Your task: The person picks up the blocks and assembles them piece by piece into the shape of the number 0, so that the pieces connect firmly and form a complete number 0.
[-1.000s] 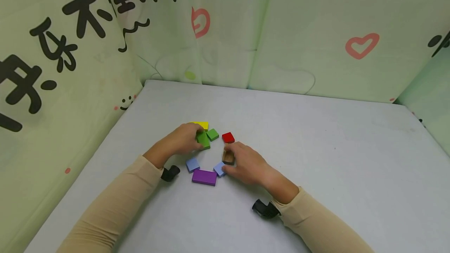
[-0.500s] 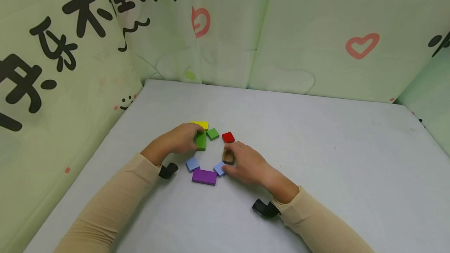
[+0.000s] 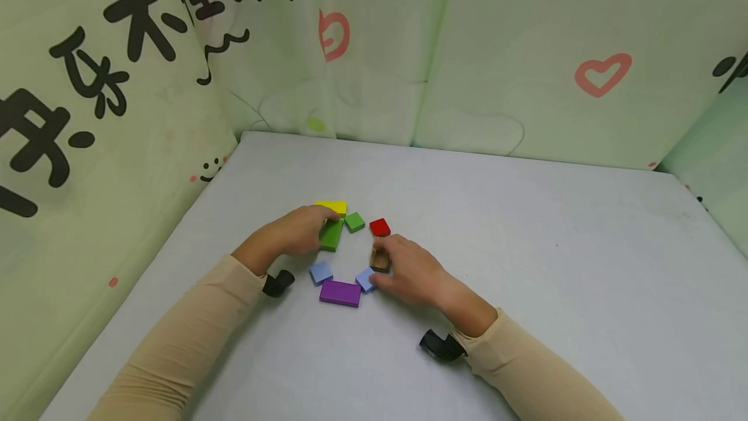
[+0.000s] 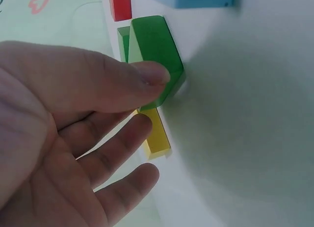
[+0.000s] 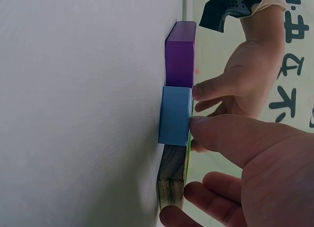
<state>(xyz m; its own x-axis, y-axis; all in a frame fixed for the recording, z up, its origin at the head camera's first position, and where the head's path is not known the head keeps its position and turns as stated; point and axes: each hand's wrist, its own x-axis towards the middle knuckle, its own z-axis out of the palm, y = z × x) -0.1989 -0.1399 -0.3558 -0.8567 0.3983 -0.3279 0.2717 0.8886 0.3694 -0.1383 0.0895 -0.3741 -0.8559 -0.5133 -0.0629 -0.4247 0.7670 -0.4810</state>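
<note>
My left hand (image 3: 298, 231) pinches a long green block (image 3: 330, 239), thumb on its near face in the left wrist view. The hand partly covers a yellow block (image 3: 335, 206) behind it. My right hand (image 3: 416, 276) reaches over a brown wooden block (image 3: 380, 261), a fingertip at its far end. Its thumb touches a small light blue block (image 5: 175, 114) at the near end, so the brown block is held between. A red block (image 3: 380, 227) sits beyond the right fingers. A small green block (image 3: 354, 222) lies beside the long green one.
A second light blue block (image 3: 321, 273) and a purple block (image 3: 340, 293) complete a rough ring of blocks on the white table (image 3: 526, 265). Printed light green cloth (image 3: 491, 57) hangs behind and to the left. Each wrist bears a black camera mount (image 3: 442, 347).
The left hand has shifted the near end of the long green block leftward, turning it. The right hand and the other blocks stay where they were.
</note>
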